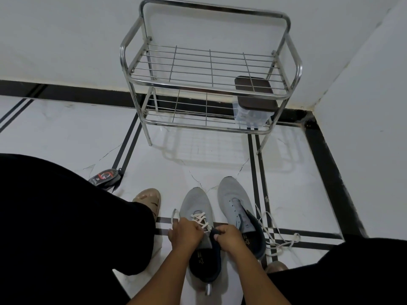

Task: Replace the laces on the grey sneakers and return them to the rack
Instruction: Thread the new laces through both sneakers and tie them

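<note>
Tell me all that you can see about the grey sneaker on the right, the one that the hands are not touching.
The right grey sneaker stands upright on the white tiled floor, toe toward the metal rack, close beside the other sneaker. Its upper looks like grey knit fabric, with a dark collar and dark insole bearing a pale logo. The eyelets are empty and the opening gapes. A loose white lace lies on the floor at its right side. No hand touches it.

Room corner: plain white walls [66,40], white marble-look floor [66,133] with black inlay stripes [130,142] and a black skirting band [77,93], hairline cracks in the tiles, flat even lighting, soft shadows.
</note>
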